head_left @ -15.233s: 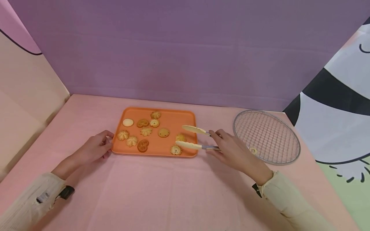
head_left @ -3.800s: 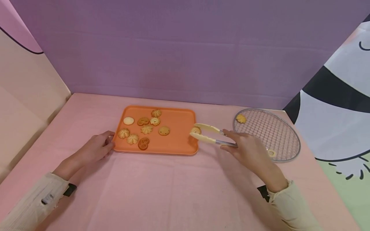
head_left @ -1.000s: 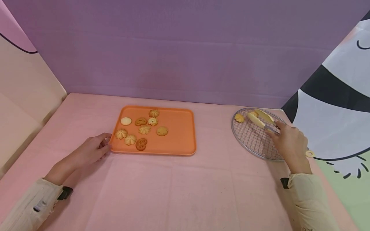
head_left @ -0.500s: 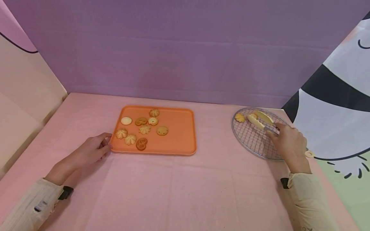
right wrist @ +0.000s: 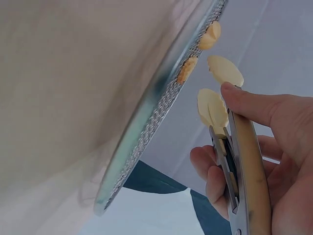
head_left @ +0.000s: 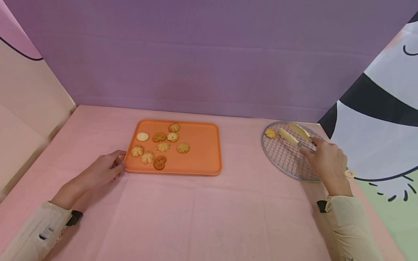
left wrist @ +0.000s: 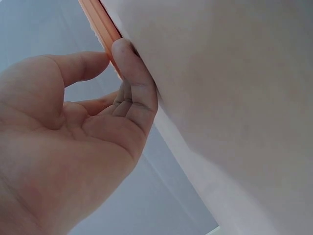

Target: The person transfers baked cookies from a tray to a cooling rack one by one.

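My left hand (head_left: 101, 170) pinches the left rim of an orange tray (head_left: 200, 148) between thumb and fingers, clearest in the left wrist view. My right hand (head_left: 328, 161) grips metal tongs with pale scalloped tips (head_left: 288, 137), spread apart over a round wire rack (head_left: 282, 154). Just off the tips in the right wrist view, a small cookie (right wrist: 187, 69) lies on the mesh; the tongs hide it in the head view. Beside it sits a yellow star-shaped cookie (head_left: 270, 133). Several cookies lie on the tray, including a twisted brown one (head_left: 159, 163) and a round dotted one (head_left: 183, 148).
Pink cloth (head_left: 225, 210) covers the table, with a strip of it between tray and rack. A purple panel (head_left: 202, 61) stands along the back. The rack is close to the right table edge, beside a printed panel (head_left: 378, 108).
Two cookies from the tray's right end are now on the rack. In the last second the tongs have parted from the second cookie and shifted slightly. My left hand stays at the tray.
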A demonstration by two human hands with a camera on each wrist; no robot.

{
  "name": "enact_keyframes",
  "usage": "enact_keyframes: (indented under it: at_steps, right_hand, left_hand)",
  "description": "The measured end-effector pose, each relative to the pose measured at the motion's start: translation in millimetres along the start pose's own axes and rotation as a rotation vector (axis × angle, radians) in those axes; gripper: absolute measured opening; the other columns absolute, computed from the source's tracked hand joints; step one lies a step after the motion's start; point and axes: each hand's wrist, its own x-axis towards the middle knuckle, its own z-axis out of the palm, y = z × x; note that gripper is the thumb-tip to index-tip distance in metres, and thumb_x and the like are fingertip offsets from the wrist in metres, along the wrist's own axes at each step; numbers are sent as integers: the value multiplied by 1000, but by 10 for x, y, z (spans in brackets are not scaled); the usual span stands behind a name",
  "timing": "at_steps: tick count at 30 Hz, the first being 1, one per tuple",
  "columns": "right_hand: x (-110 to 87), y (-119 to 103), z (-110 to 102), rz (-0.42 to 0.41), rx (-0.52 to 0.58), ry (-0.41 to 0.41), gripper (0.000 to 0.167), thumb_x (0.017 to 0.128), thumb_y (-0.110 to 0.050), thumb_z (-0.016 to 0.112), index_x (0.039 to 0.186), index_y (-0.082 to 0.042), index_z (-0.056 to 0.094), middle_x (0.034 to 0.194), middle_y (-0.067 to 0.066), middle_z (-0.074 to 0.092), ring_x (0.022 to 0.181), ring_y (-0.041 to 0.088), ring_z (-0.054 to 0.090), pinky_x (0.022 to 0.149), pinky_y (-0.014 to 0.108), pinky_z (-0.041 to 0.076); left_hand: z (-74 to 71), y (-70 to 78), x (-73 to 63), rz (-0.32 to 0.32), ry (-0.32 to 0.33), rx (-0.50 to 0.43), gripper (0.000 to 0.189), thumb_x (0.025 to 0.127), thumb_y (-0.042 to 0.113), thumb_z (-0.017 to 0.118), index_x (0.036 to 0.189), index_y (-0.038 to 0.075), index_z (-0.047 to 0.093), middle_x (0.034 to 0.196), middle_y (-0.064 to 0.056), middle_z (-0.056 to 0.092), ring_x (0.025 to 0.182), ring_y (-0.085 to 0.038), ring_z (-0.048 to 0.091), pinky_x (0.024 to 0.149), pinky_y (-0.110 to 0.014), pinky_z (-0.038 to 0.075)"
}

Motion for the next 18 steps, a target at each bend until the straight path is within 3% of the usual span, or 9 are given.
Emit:
enact_keyframes:
  at_steps: [5,12,18]
  right_hand:
    - [-17,-61,-45,-42,17,43,60,88,-36,75,134,0,58,90,33,64,58,35,52,42,41,36]
    - [-67,-245,-164,-122,54,119,61,86,-35,78,134,-3,59,53,10,50,48,25,38,39,36,27]
    - [-118,-409,-260,-150,84,133,73,79,-40,83,136,-1,57,62,16,59,49,28,44,40,39,31]
  left_hand:
    - [2,-8,-1,2,2,13,45,99,3,53,138,-16,40,81,-6,59,63,-14,54,55,-24,47]
    - [-3,-10,2,8,3,11,45,99,3,52,138,-15,41,79,-5,58,63,-15,54,55,-25,47]
    - [4,-34,13,11,1,16,44,99,3,52,137,-15,41,80,-5,58,62,-15,54,55,-25,48]
